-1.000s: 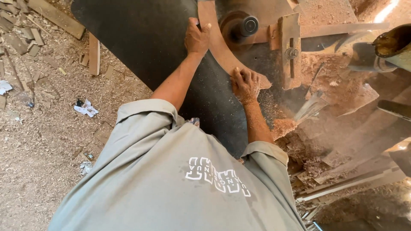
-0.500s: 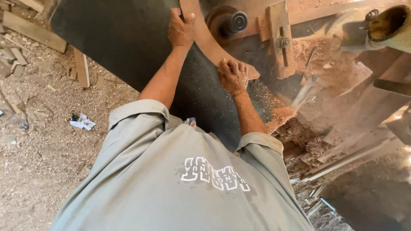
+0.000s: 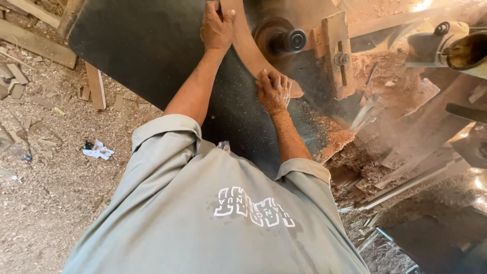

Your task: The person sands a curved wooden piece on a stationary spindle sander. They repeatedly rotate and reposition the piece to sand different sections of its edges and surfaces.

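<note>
Curved wooden piece (image 3: 249, 50) lies on the dark counter (image 3: 152, 50), near its right edge, running from the far edge, where the frame cuts off its top end, down toward the near right. Out on the floor (image 3: 45, 167) to the left lie wood offcuts (image 3: 95, 85) and a crumpled scrap of paper (image 3: 99, 150) in sawdust. The left hand (image 3: 217, 28) has its grip closed around the far part of the piece, fingers wrapped over its edge; the fingertips are hidden behind the wood. The right hand (image 3: 274, 91) presses flat on the near end, fingers together and coated in dust, so that end of the piece is mostly covered. Just right of the piece a round spindle (image 3: 286, 40) stands up from the counter; any cutter on it is too blurred to make out. Beside it stands a slotted metal fence (image 3: 340, 53), and a heap of sawdust (image 3: 335, 139) hides the counter's right edge.
</note>
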